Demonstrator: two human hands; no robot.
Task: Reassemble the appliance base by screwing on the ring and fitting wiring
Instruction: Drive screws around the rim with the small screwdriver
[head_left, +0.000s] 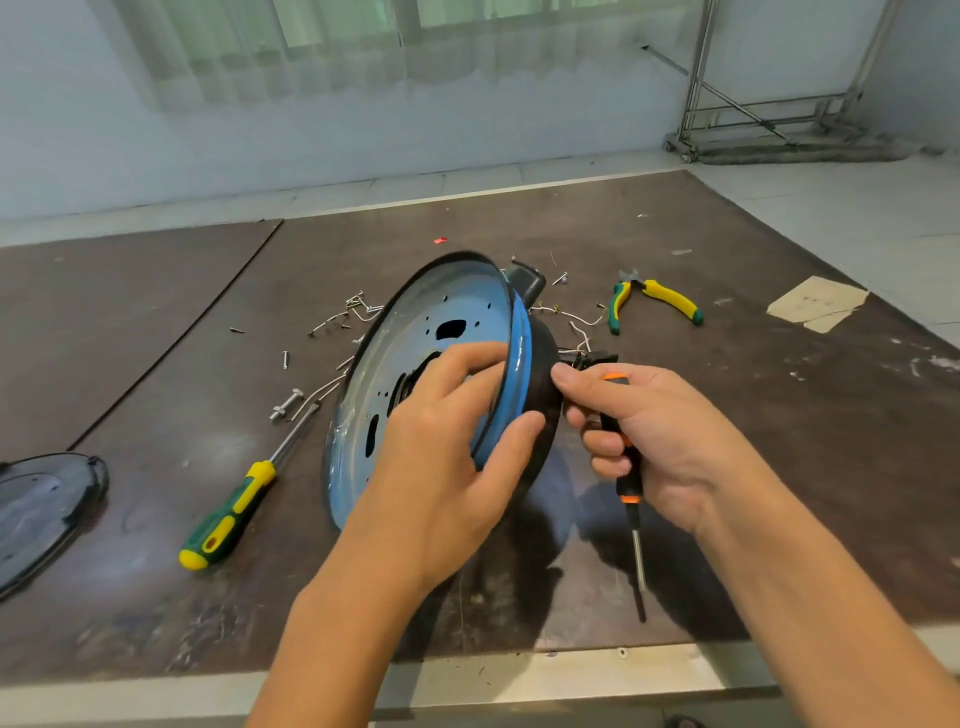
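Note:
The round appliance base (415, 332), blue inside with a black outer shell, stands tilted on its edge in the middle of the table. My left hand (447, 457) grips its near rim, fingers inside the dish and thumb on the black ring (545, 384) around the outside. My right hand (660, 436) holds a black-and-orange screwdriver (631, 499) with its shaft pointing down, and its fingertips touch the black ring. White wires (576, 322) trail from behind the base.
A green-and-yellow screwdriver (234, 509) lies left of the base. Loose screws, a bolt (284, 405) and wire bits are scattered behind it. Green-and-yellow pliers (654, 301) lie at the back right. A dark lid (41, 509) sits at the left edge. A paper scrap (815, 304) lies far right.

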